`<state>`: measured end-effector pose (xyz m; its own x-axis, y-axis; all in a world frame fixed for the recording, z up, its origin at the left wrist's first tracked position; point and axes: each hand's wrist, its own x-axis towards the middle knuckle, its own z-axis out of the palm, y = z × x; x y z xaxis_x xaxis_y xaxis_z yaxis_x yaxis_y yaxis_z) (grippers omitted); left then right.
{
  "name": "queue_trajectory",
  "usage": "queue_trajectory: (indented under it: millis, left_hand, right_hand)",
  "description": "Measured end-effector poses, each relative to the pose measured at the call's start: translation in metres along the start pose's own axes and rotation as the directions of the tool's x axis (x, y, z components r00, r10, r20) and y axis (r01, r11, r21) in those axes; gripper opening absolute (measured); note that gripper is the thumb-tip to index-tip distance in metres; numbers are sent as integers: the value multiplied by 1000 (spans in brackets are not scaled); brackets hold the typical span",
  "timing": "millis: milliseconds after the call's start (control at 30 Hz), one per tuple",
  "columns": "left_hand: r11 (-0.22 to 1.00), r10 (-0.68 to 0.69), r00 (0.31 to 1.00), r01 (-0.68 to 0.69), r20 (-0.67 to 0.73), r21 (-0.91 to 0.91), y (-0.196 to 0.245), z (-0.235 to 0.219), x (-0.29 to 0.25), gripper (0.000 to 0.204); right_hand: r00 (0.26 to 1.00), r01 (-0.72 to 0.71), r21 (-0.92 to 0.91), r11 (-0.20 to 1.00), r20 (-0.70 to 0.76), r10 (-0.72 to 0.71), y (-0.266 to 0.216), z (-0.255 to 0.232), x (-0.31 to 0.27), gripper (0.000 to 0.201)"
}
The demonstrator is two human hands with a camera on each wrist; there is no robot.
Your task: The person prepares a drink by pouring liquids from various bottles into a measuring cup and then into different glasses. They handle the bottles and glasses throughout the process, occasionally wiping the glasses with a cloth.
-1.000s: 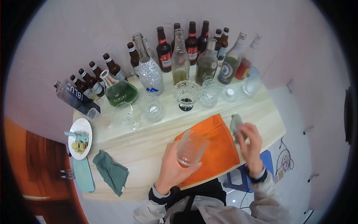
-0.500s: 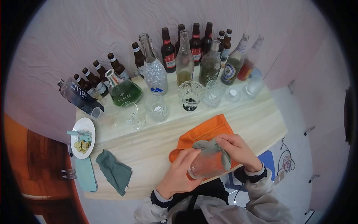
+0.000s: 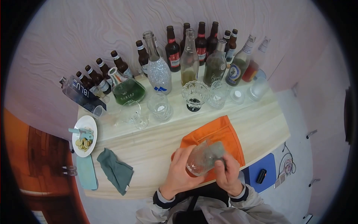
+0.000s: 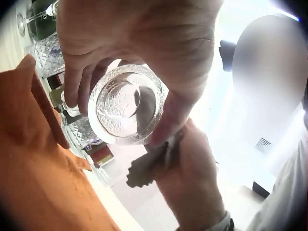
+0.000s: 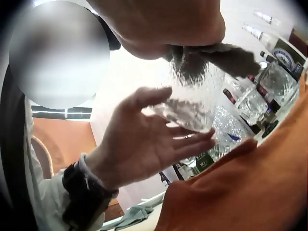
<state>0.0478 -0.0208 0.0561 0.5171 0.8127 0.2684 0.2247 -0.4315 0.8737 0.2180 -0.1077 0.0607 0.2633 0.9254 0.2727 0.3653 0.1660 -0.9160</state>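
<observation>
A clear textured glass tumbler (image 3: 195,162) is tilted over the orange cloth (image 3: 234,140), with its mouth toward the right. My left hand (image 3: 179,175) grips it round the side near the base. In the left wrist view the round glass base (image 4: 113,113) faces the camera. A grey-green cloth (image 3: 215,150) is tucked into the mouth and hangs over the rim. My right hand (image 3: 229,173) pinches this cloth at the rim, its thumb raised along it. From the right wrist view, part of the cloth (image 5: 236,57) sticks out past the hand while some shows inside the glass.
Several bottles line the back, including a green decanter (image 3: 128,91) and a sparkly bottle (image 3: 159,74). Before them stand a footed glass bowl (image 3: 195,93) and other glasses. Left are a white plate (image 3: 93,127) with lime slices and a dark green cloth (image 3: 115,171).
My right hand has brought the grey-green cloth from the table's right side to the glass and pushed it into the mouth. The left hand has tipped the glass toward it.
</observation>
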Motion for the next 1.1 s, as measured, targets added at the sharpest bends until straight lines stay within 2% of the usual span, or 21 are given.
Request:
queue_trajectory:
  millis: [67, 133, 167, 233, 267, 367, 433, 467, 533, 567, 667, 700, 733, 800, 867, 900, 933, 967, 1033, 1067, 1100]
  left_hand:
    - [1000, -24, 999, 24, 43, -4, -1, -10, 1, 76]
    - [990, -41, 985, 63, 168, -130, -2, -25, 3, 79]
    - [990, -42, 985, 64, 169, -128, -7, -29, 2, 79]
    - [923, -15, 949, 134, 315, -361, -19, -34, -2, 83]
    - [923, -19, 949, 137, 315, -359, -21, -37, -5, 83]
    - [766, -101, 895, 349, 434, -540, -19, -39, -5, 82]
    - [964, 48, 929, 53, 367, -259, -10, -43, 3, 84]
    - [965, 47, 929, 53, 367, -258, -6, -44, 4, 84]
    - [988, 12, 922, 50, 387, -149, 0, -45, 5, 82]
    - [988, 11, 920, 51, 393, -147, 0, -45, 5, 82]
    - [982, -9, 851, 106, 526, -155, -5, -41, 5, 81]
    - [958, 43, 861, 107, 507, -264, -9, -38, 5, 80]
    - [922, 91, 871, 109, 482, -372, -12, -36, 3, 79]
    - [950, 76, 896, 68, 438, -305, -10, -41, 1, 79]
    - [972, 67, 921, 27, 384, -235, -10, -43, -2, 79]
    - [985, 3, 957, 48, 291, -167, -10, -44, -5, 79]
    - [992, -55, 980, 75, 189, -100, -11, -45, -6, 79]
    - [992, -55, 981, 74, 184, -99, -14, -45, -8, 79]
    - [999, -30, 999, 30, -18, -26, -20, -42, -13, 80]
    - [999, -28, 999, 28, -16, -28, -22, -41, -15, 80]
    - [995, -65, 997, 62, -40, -82, -23, -40, -16, 80]
  right_hand:
    - [999, -47, 24, 999, 12, 46, 0, -3, 1, 19]
    - [914, 350, -96, 932, 252, -317, 12, -14, 5, 19]
    - [914, 349, -94, 932, 251, -317, 13, -22, 9, 19]
    - [757, 619, -228, 752, 428, -493, 12, -37, 21, 19]
    - [758, 617, -225, 754, 428, -493, 6, -42, 27, 19]
    - [782, 567, -273, 777, 475, -404, -5, -50, 29, 17]
    - [936, 281, -220, 934, 275, -217, -1, -43, 20, 16]
    - [937, 281, -219, 934, 274, -218, -2, -43, 20, 16]
    - [924, -112, -65, 992, 360, 128, -4, -44, 20, 16]
    - [926, -115, -62, 991, 356, 129, -1, -42, 21, 16]
    - [958, 86, -65, 994, 278, -65, 4, -38, 30, 17]
    - [871, 379, -46, 924, 355, -339, 0, -39, 37, 18]
    - [703, 633, -5, 774, 424, -572, -6, -41, 42, 19]
    - [673, 679, -62, 732, 451, -586, -12, -39, 44, 20]
    - [881, 423, -196, 885, 316, -351, 1, -32, 44, 22]
    - [879, 427, -196, 883, 318, -354, 8, -32, 41, 22]
    - [964, 123, -143, 982, 250, -84, 17, -36, 35, 22]
    - [957, -195, -70, 978, 203, 205, 26, -40, 31, 23]
    - [976, -172, -143, 975, 110, 188, 42, -44, 24, 22]
    - [987, -152, -218, 964, 9, 158, 48, -48, 24, 21]
    - [997, -22, -375, 927, 65, 50, 51, -53, 25, 24]
